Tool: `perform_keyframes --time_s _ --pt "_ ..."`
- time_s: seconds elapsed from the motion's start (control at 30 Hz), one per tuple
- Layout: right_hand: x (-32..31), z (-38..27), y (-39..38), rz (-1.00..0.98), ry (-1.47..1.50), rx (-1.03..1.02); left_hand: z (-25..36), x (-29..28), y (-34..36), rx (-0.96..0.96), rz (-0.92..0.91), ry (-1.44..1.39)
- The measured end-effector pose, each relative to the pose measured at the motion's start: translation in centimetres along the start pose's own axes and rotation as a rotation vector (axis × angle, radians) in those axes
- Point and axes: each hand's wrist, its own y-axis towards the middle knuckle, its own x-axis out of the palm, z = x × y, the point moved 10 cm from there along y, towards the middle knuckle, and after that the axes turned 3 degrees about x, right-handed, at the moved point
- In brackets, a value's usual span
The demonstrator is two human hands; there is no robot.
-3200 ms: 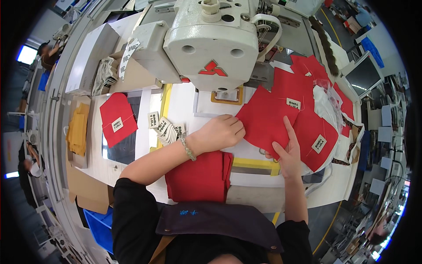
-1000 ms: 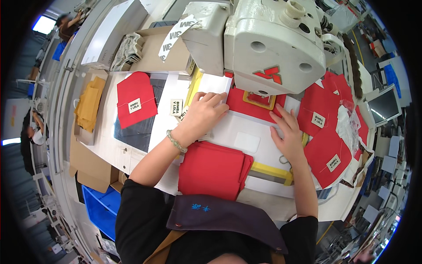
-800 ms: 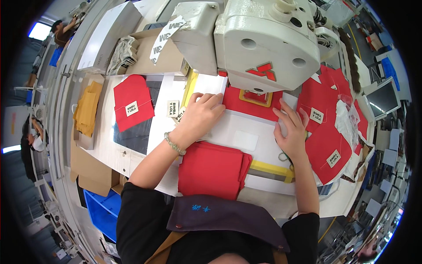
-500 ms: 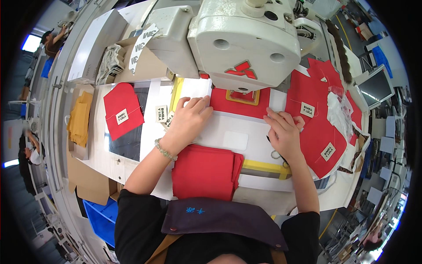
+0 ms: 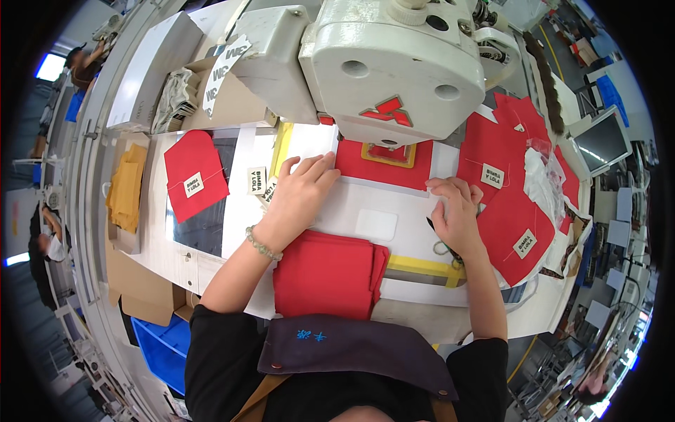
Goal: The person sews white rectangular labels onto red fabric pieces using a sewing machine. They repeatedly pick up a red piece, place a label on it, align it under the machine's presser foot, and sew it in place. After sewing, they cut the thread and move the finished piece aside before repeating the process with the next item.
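My left hand [image 5: 299, 193] lies with fingers stretched forward, its fingertips at the left edge of the red fabric piece [image 5: 346, 161] under the sewing machine head [image 5: 401, 77]. A yellow-edged clamp frame [image 5: 367, 156] rests on that piece. At its right front corner, my right hand [image 5: 458, 214] has bent fingers, with the thumb apart from the index finger. Beneath this hand shows a small dark tool with a ring [image 5: 441, 248], mostly hidden; whether it is held I cannot tell. A stack of red fabric pieces [image 5: 323, 274] sits in front of me.
Red pieces with cream labels [image 5: 517, 243] lie at right beside crumpled clear plastic [image 5: 545, 176]. Another labelled red piece [image 5: 197, 165] and loose cream labels [image 5: 256, 181] are at left. Beyond stand a box of yellow pieces [image 5: 114, 228] and a white carton [image 5: 151, 74].
My right hand has shifted slightly, its fingers curling more and its thumb standing farther from the index finger. My left hand and the red piece stay nearly in place.
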Motion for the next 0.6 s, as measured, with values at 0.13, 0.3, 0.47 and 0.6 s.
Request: perform_keyframes --time_s 0.13,0.3,0.47,0.6 --pt "0.24 0.08 -0.1 -0.011 0.005 -0.003 -0.04 0.02 0.0 -0.017 -0.004 -0.006" --pt "0.41 0.21 -0.27 -0.026 0.002 0.001 -0.05 -0.01 0.02 -0.025 -0.01 -0.023" --pt "0.44 0.23 -0.45 -0.016 -0.013 -0.011 -0.1 0.09 -0.01 -0.03 -0.02 -0.028" --pt "0.36 0.15 -0.45 -0.003 -0.031 -0.018 -0.14 0.13 -0.05 -0.033 -0.017 -0.031"
